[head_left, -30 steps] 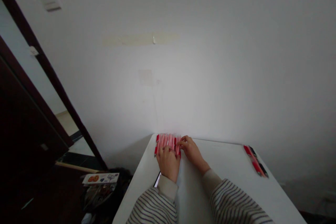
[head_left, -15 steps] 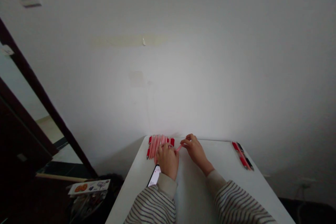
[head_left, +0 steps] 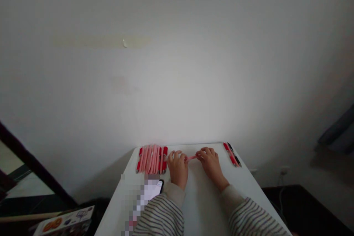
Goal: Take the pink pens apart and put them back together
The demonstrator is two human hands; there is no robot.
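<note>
Between my two hands a slim pink pen [head_left: 191,158] lies crosswise above the white table [head_left: 201,206]. My left hand [head_left: 177,167] pinches its left end, and my right hand [head_left: 210,164] grips the right end with bent fingers. Just left of my left hand, a row of pink and red pens [head_left: 151,159] lies side by side near the table's back edge. A phone [head_left: 152,186] with a lit screen rests by my left wrist, partly blurred out and partly behind my sleeve.
At the table's right edge lie a red pen [head_left: 231,154] and a black pen [head_left: 235,155]. A pale wall [head_left: 179,62] rises directly behind the table. On the lower left stands a printed box [head_left: 65,223] beside a dark door frame [head_left: 35,166].
My left hand has moved off the pen row, which now shows fully. The pink pen has turned level between both hands. The camera view has swung to the right.
</note>
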